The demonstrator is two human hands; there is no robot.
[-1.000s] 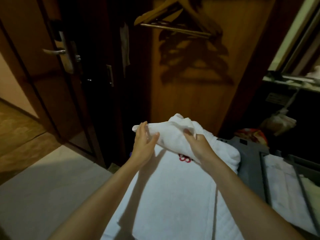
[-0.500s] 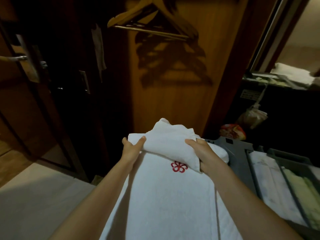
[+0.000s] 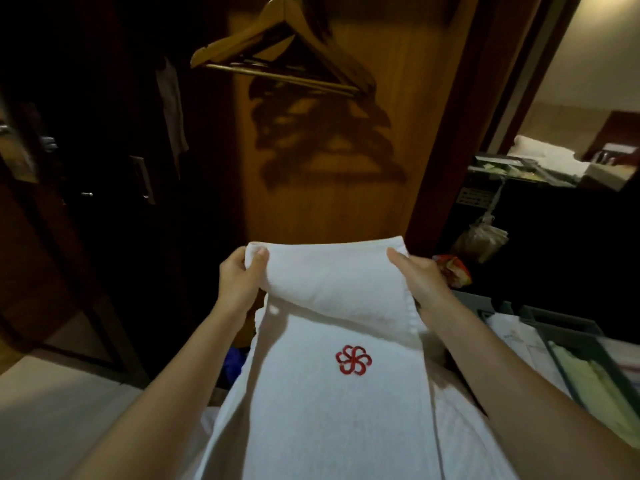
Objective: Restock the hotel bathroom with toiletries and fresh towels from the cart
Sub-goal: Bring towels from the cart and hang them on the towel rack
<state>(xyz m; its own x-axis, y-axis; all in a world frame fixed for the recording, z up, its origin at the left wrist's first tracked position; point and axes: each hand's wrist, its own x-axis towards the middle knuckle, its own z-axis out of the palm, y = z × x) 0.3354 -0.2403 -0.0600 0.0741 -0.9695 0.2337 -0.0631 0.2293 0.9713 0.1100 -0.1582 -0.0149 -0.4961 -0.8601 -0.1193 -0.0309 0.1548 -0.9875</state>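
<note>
A small folded white towel [image 3: 332, 278] is held flat in front of me, above a larger white towel [image 3: 322, 410] with a red flower emblem that runs down toward me. My left hand [image 3: 240, 280] grips the small towel's left end, thumb on top. My right hand [image 3: 420, 280] grips its right end, fingers curled around the edge. The grey cart [image 3: 491, 306] lies to the right, partly hidden by my right arm.
Grey cart trays [image 3: 581, 362] at the right hold white and pale yellow linens. A wooden closet panel with hangers [image 3: 287, 53] stands straight ahead. A dark door [image 3: 86, 168] is at the left. A red packet [image 3: 452, 270] and a hanging bag [image 3: 483, 239] sit behind my right hand.
The small towel went from bunched and tilted to spread flat and level between my hands. My hands moved apart to its two ends. The view turned right.
</note>
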